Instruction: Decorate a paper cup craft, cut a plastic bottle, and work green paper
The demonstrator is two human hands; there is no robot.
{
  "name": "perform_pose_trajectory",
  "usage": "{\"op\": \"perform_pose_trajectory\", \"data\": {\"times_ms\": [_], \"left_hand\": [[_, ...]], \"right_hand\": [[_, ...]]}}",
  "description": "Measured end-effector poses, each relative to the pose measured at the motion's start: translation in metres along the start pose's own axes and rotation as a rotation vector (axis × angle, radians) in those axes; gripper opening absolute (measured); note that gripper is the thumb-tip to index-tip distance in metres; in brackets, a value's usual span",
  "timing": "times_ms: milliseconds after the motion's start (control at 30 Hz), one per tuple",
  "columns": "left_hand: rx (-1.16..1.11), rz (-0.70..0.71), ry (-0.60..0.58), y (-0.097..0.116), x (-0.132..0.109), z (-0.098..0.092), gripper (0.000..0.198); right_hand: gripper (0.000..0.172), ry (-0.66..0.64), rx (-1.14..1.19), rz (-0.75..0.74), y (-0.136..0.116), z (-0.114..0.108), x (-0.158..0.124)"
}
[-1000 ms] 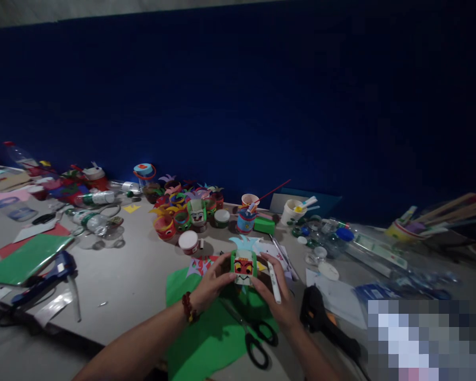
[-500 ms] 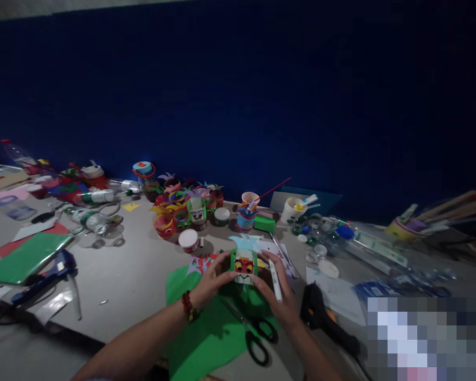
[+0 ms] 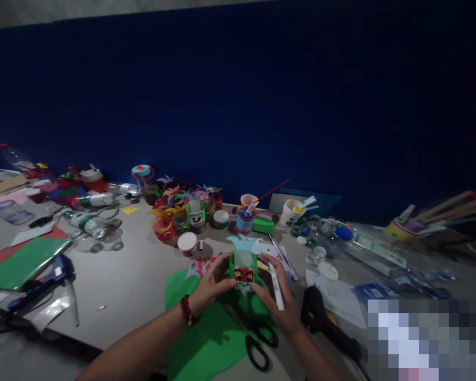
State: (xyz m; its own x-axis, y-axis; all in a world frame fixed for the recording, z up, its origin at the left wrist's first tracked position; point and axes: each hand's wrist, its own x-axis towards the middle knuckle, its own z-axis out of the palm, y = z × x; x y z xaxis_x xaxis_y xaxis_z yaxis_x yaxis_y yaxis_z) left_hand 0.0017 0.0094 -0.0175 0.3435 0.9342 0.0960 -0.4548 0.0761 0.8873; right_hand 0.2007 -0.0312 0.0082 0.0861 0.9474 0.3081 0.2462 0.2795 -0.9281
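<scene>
Both my hands hold a small green paper-craft box (image 3: 243,270) with a red and yellow painted face, just above a green paper sheet (image 3: 206,338). My left hand (image 3: 209,286), with a beaded bracelet at the wrist, grips the box's left side. My right hand (image 3: 276,302) grips its right side and also holds a white marker (image 3: 276,286) between its fingers. A light blue paper crown shape (image 3: 244,243) lies just behind the box. Black scissors (image 3: 257,344) lie on the green sheet under my right wrist.
A black glue gun (image 3: 321,317) lies right of my hands, a blue one (image 3: 39,280) at the left. Behind stand several coloured craft cups (image 3: 182,211), a white lid (image 3: 188,242), paint cups (image 3: 293,210), bottles (image 3: 89,223) and bottle caps (image 3: 319,251). A dark blue wall rises behind.
The box has tilted forward, so its top now shows and the face sits lower. My hands have barely shifted.
</scene>
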Motion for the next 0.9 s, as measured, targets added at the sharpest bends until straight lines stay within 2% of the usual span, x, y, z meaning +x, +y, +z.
{"op": "perform_pose_trajectory", "data": {"times_ms": [100,233,333,433,567,700,900], "left_hand": [[0.02,0.059,-0.08,0.003,-0.002,0.0,0.062],[0.046,0.092,-0.153,0.006,-0.003,0.001,0.06],[0.072,0.111,-0.187,0.01,-0.003,0.003,0.068],[0.139,0.181,-0.126,0.013,-0.002,0.002,0.072],[0.262,0.269,-0.012,0.014,-0.002,0.0,0.066],[0.395,0.198,0.052,0.011,-0.004,0.001,0.066],[0.412,0.129,0.165,0.01,-0.004,0.008,0.063]], "right_hand": [[0.058,-0.051,0.1,0.004,-0.003,-0.001,-0.001],[0.057,-0.027,0.138,0.013,-0.003,0.0,-0.002],[0.057,-0.009,0.142,0.019,-0.002,0.002,-0.002],[0.057,-0.013,0.113,-0.008,-0.001,0.002,-0.002],[0.055,-0.02,-0.04,-0.104,0.002,0.001,-0.001],[0.061,-0.025,-0.228,-0.223,0.005,0.001,-0.001],[0.067,-0.01,-0.523,-0.423,0.006,0.005,-0.003]]}}
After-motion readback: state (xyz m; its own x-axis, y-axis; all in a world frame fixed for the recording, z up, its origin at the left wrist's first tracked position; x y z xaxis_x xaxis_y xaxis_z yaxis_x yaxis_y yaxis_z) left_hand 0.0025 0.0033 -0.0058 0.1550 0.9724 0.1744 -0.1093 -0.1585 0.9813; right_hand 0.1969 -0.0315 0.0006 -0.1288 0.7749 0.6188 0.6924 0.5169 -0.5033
